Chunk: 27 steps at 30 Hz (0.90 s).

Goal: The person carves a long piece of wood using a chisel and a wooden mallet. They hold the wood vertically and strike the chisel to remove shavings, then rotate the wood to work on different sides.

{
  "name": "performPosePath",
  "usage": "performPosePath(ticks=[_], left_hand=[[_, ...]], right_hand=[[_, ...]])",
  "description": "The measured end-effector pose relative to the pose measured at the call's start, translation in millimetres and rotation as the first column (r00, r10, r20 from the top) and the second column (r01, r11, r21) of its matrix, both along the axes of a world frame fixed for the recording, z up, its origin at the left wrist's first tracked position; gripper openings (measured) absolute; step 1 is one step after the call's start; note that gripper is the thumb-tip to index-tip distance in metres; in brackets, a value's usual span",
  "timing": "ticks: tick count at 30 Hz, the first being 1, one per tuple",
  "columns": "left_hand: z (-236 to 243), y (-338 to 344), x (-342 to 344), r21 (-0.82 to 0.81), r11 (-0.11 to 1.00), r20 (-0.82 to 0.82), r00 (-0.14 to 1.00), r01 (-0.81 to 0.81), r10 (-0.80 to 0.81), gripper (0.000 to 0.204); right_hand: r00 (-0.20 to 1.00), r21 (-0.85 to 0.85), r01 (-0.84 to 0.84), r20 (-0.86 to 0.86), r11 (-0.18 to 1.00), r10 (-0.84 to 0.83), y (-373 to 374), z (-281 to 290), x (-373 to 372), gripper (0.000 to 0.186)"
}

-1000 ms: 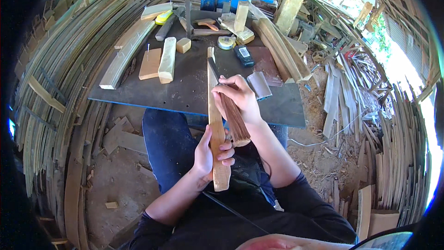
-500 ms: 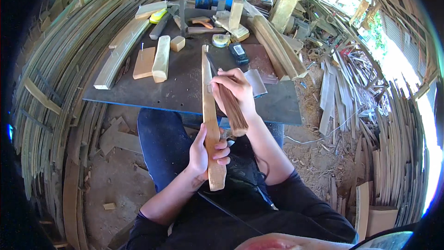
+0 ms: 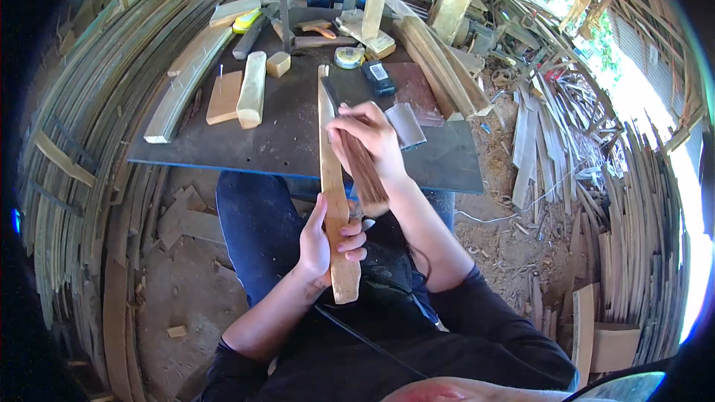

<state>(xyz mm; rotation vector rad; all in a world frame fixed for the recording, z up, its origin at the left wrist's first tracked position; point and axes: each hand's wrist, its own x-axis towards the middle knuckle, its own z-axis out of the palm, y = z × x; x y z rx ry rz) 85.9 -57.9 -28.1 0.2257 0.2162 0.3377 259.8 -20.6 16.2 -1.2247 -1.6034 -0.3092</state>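
The left hand (image 3: 328,242) has its fingers clamped on the wooden slat (image 3: 333,186), propped on the tabletop (image 3: 223,145); the right hand (image 3: 369,141) grips a dark-handled blade (image 3: 350,134); a slip could cut the left fingers.

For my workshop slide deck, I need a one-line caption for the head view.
Left hand grips a long wooden slat while the right hand works a dark-handled blade along it.

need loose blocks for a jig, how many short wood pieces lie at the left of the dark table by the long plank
3: a flat board, a pale rounded block touching its right side, and a small cube beyond. More may hide among the clutter further back.
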Motion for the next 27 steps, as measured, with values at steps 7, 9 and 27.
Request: performPosePath(ticks=[7,9,27], left_hand=[[3.2,-1.4,-1.9,-0.009,1.000,-0.026,0.999,-0.026,0.026,0.054],[3.7,-1.2,-2.1,-0.019,1.000,-0.042,0.999,-0.022,0.022,0.054],[-7.4,4.2,-6.3,-0.023,1.000,0.074,0.997,-0.013,0.015,0.050]], right_hand=[[1.000,-0.049,0.000,-0.005,0.999,0.000,6.2,-1.7,-6.7,0.014],[1.000,-0.043,-0.002,0.011,0.999,0.002,-18.6,-3.1,-18.3,0.014],[0.999,-0.060,0.016,-0.029,0.998,-0.018,-16.4,-3.5,-16.4,0.019]])
